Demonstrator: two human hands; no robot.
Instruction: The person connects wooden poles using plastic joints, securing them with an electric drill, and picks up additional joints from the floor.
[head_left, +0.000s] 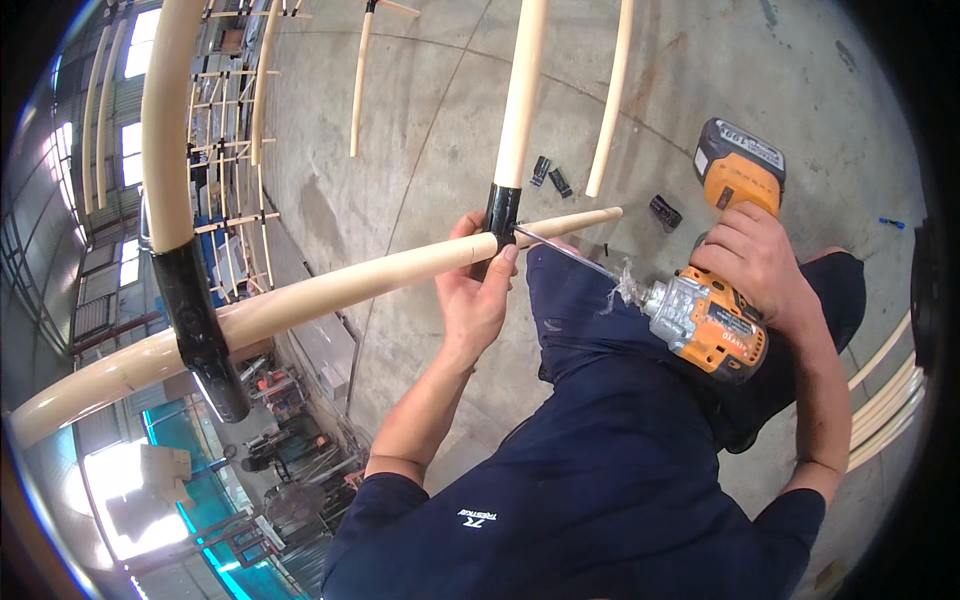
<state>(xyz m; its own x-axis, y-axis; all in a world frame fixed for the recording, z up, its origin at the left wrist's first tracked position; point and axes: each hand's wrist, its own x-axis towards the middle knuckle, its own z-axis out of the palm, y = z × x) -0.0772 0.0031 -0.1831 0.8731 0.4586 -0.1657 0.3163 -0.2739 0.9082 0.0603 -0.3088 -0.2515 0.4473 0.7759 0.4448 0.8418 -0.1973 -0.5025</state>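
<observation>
My left hand (pixel 472 308) is wrapped round a black pipe joint (pixel 503 208), its thumb pressed near the lower edge. The joint links a cream crosswise pipe (pixel 370 282) with another cream pipe (pixel 522 100) that runs away from me. In my right hand (pixel 755 262) is an orange and grey cordless impact driver (pixel 715 325), gripped by its handle with the battery pointing away. Its long thin bit (pixel 570 254) reaches left to the joint, the tip meeting the joint's side. Whitish shreds (pixel 630 288) cling round the chuck. Whether a screw sits at the tip is too small to tell.
Loose black joint pieces (pixel 664 213) lie on the concrete floor (pixel 420 120), with a small blue item (pixel 891 223) farther right. A second black joint (pixel 200 330) crosses the pipe at left. Pipe frames (pixel 225 150) stand beyond; several pipes (pixel 885 415) lie at right.
</observation>
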